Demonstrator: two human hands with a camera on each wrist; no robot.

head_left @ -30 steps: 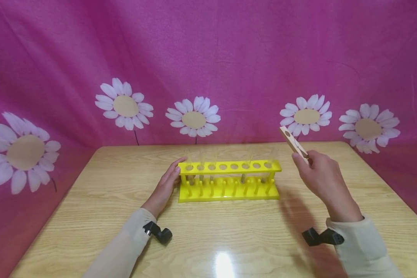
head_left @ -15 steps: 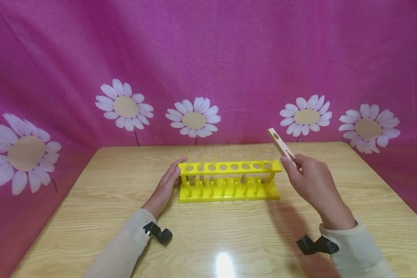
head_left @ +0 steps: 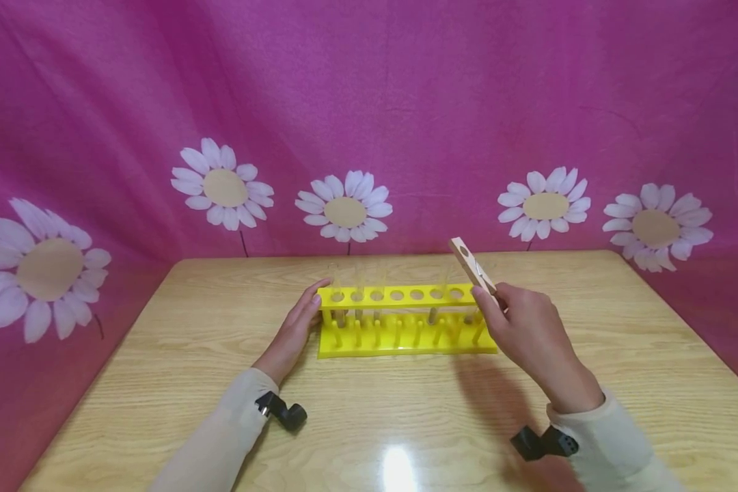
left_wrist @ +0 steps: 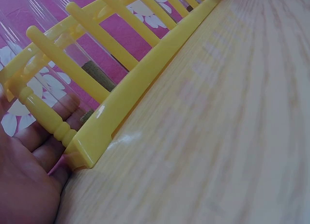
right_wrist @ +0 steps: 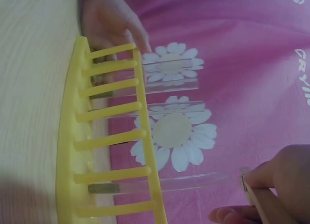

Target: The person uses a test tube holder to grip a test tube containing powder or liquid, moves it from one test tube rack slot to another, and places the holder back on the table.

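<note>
A yellow test tube rack (head_left: 369,351) stands upright on the table, with a row of round holes along its top bar and pegs in front. Several clear test tubes (right_wrist: 189,181) are in its holes; some hold a dark greenish-brown material (left_wrist: 98,75) at the bottom. My left hand (head_left: 289,338) holds the rack's left end, fingers behind the end post. Between the thumb and fingers of my right hand (head_left: 535,335) is a wooden test tube holder (head_left: 469,262) with a metal spring, raised at the rack's right end. That hand hides the rightmost hole in the head view.
The wooden table (head_left: 357,417) extends around the rack, with a bright glare spot near its front. A magenta cloth (head_left: 430,123) printed with white daisies hangs behind and at both sides. Black wrist cameras (head_left: 544,443) sit on both sleeves.
My right hand has moved left with the wooden test tube holder, from beside the rack to over its right end. My left hand and the rack have stayed almost in place.
</note>
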